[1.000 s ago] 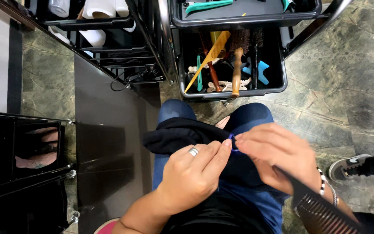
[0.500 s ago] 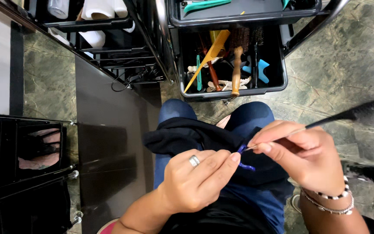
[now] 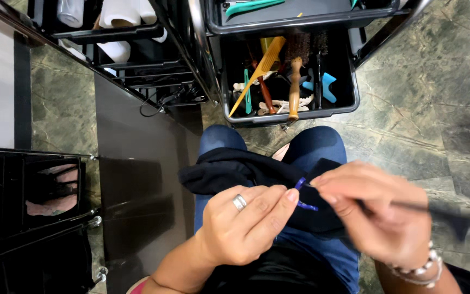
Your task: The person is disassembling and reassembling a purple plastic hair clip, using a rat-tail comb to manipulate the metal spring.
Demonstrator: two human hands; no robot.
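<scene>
Two hands meet above a lap in blue jeans [image 3: 311, 149]. Left hand [image 3: 246, 223], wearing a silver ring, pinches a small purple clip [image 3: 302, 195] over soft black cloth [image 3: 235, 171]. Right hand [image 3: 373, 212], blurred, grips a thin black comb [image 3: 441, 209]. Ahead, a black plastic tray [image 3: 349, 100] holds brushes and combs.

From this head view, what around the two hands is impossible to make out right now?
- Right hand: motion-blurred; its grip on the dark comb is unclear, and the comb's teeth are smeared.
- Small blue item: mostly hidden between both hands' fingertips; its kind is unclear.
- Left hand: palm faces away.
- Black cloth: lower part hidden under the hands.
</scene>
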